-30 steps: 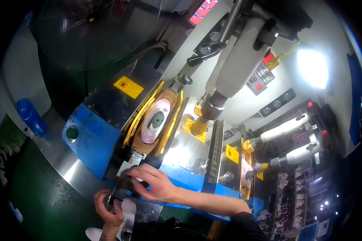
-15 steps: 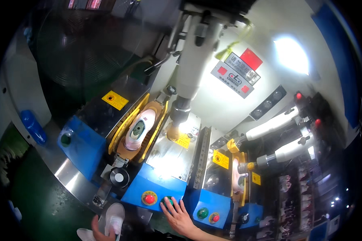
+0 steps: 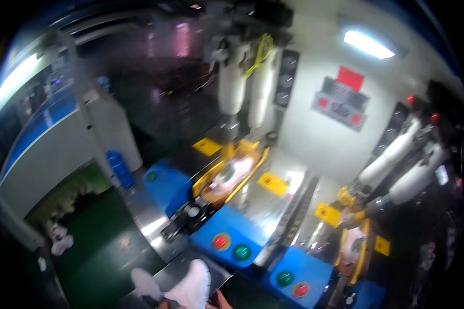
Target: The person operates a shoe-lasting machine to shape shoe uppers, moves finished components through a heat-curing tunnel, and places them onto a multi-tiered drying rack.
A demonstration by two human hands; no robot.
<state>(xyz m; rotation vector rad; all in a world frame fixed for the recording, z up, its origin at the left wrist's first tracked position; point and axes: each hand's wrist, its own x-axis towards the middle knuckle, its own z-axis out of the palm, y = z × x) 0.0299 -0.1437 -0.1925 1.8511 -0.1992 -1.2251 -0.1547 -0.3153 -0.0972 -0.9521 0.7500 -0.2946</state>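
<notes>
A pale pinkish-white shoe (image 3: 193,284) is tilted toe-up at the lower edge, its sole facing right. My left hand (image 3: 166,305) is at its lower left end, mostly cut off by the picture's edge, gripping it there. Against the lower part of the sole are the fingers of my right hand (image 3: 220,299), closed on the shoe. To the left, a second pale shoe (image 3: 145,281) lies on a metal shelf (image 3: 176,265). Motion blur softens all of this.
Ahead, a pressing machine has blue control panels with a red button (image 3: 221,241) and a green button (image 3: 242,252). Pale shoes sit in its left yellow clamp (image 3: 203,177) and right clamp (image 3: 365,247), below white press cylinders (image 3: 233,85). A blue bottle-like object (image 3: 119,169) stands left.
My right hand has left the green button and come down to the shoe. The shoe has turned and shifted right. The view has swung left, and press cylinders now stand over the left clamp.
</notes>
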